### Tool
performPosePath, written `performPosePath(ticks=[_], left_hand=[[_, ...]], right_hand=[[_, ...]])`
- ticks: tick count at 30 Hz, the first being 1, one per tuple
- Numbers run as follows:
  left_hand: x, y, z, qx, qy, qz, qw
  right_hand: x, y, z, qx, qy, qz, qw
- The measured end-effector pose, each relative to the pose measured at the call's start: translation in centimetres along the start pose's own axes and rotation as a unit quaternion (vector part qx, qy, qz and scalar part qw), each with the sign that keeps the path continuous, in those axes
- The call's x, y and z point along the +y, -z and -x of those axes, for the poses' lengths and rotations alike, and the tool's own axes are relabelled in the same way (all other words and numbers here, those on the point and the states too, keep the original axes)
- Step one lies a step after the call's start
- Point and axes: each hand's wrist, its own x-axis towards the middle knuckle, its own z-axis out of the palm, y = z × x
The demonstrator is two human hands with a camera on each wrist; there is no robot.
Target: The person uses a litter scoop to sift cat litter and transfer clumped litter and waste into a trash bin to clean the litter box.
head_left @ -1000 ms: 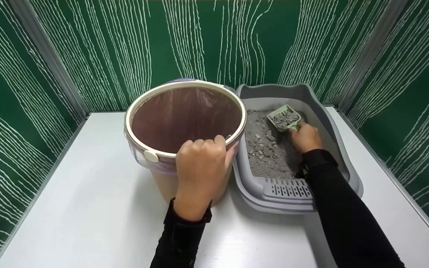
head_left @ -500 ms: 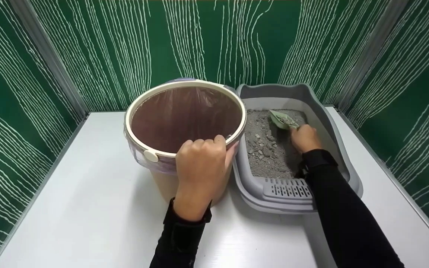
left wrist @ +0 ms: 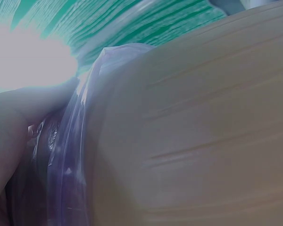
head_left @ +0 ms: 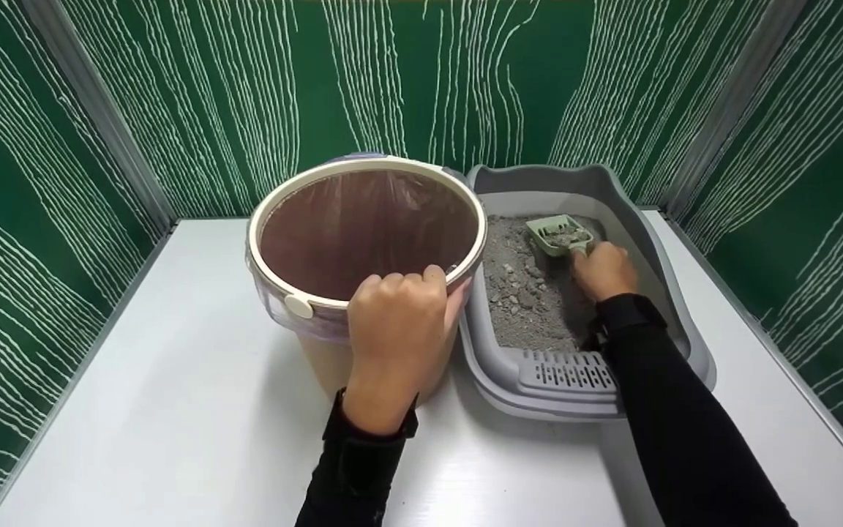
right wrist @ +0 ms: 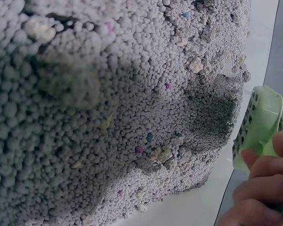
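Note:
My right hand [head_left: 607, 271] grips the handle of a light green slotted litter scoop [head_left: 555, 226], which holds some grey clumps. The scoop is over the back part of a grey litter box [head_left: 691, 338]. Grey granular litter [right wrist: 146, 84] with paler lumps and a few coloured grains fills the box. My left hand [head_left: 396, 315] is curled over the near rim of a beige trash bin [head_left: 257, 219], its thumb on the outside. A thin purple bag [left wrist: 68, 174] lines the bin and folds down over the rim.
The bin and litter box stand side by side on a white table [head_left: 173, 410]. Green walls [head_left: 436, 80] with white wavy lines rise behind and at both sides. A perforated step [head_left: 566, 372] forms the litter box's near end.
The scoop was tilted onto its side half a second ago and is level again, with less litter in it than a second ago. The left hand stays on the rim.

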Motion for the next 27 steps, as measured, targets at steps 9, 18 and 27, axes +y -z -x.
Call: performPosePath(ticks=[9,18,27], left_hand=[[-0.01,-0.07,0.0,0.001,0.0,0.006,1.0],[-0.04,0.04,-0.02,0.003,-0.007,-0.009,0.9999],[-0.09,-0.03,0.04,-0.002,-0.006,-0.008,0.9999]], right_hand=[[0.34,-0.13,-0.13,0.022,0.008,0.0,0.9997],[0.21,-0.2,-0.02,0.037,0.021,-0.019,0.9989],[-0.14,-0.09,-0.2,0.02,-0.001,-0.013,0.9997]])
